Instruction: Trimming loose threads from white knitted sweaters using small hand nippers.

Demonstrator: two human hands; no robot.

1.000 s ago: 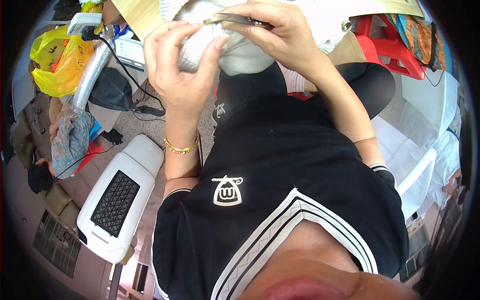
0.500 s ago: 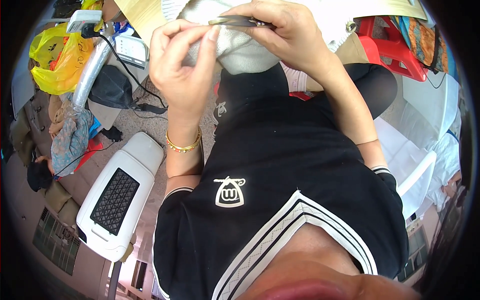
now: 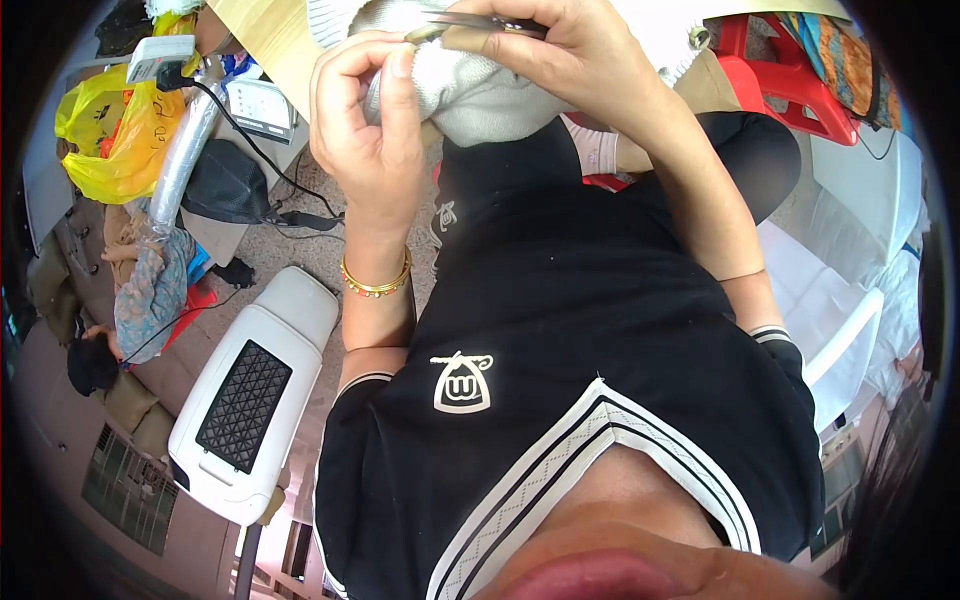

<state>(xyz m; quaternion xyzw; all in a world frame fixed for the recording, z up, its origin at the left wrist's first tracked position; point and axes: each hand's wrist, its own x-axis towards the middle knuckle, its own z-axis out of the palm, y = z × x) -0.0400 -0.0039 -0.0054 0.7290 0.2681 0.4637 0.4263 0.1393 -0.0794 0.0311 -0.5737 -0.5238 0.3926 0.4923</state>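
My right hand, at the top of the view, is closed round a pair of small dark metal thread snips. The blades stand apart, pointing left to the fingertips of my left hand. My left hand has thumb and forefinger pinched together at the edge of a white knitted garment; any thread between them is too small to make out. The garment lies bunched under both hands and hangs over the table's near edge above my lap.
A pale wooden table spans the top. To the left are a yellow plastic bag, a black bag, a power strip with a cable, and a white machine. Red stools and a white chair stand right. Another person sits far left.
The snips' blades have parted and moved slightly up. My left hand has shifted a little, still pinched, and the whole view has moved slightly.
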